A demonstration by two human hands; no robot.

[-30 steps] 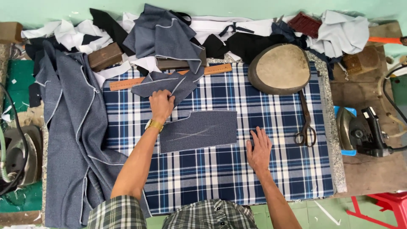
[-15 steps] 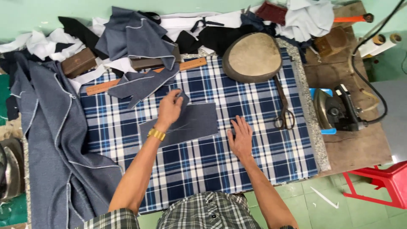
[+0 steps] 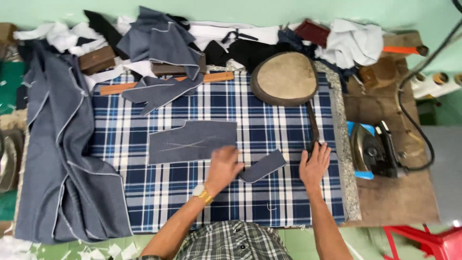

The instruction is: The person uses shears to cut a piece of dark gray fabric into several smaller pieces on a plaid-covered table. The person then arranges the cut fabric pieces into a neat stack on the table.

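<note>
Left edge of surface: large grey garment draped over, hanging off. Centre: flat grey fabric panel with chalk lines. Left hand, fingers spread and flat, presses on one end of a small curved grey strip, near the front edge. Right hand, open, rests on the plaid cloth over the handles of the scissors, gripping nothing visibly. Iron at right edge. Risk: blades snag the cloth if dragged; strip shifts under a loose palm.

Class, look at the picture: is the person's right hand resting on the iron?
No, the right hand lies on the scissors on the checked cloth, apart from the iron.
</note>
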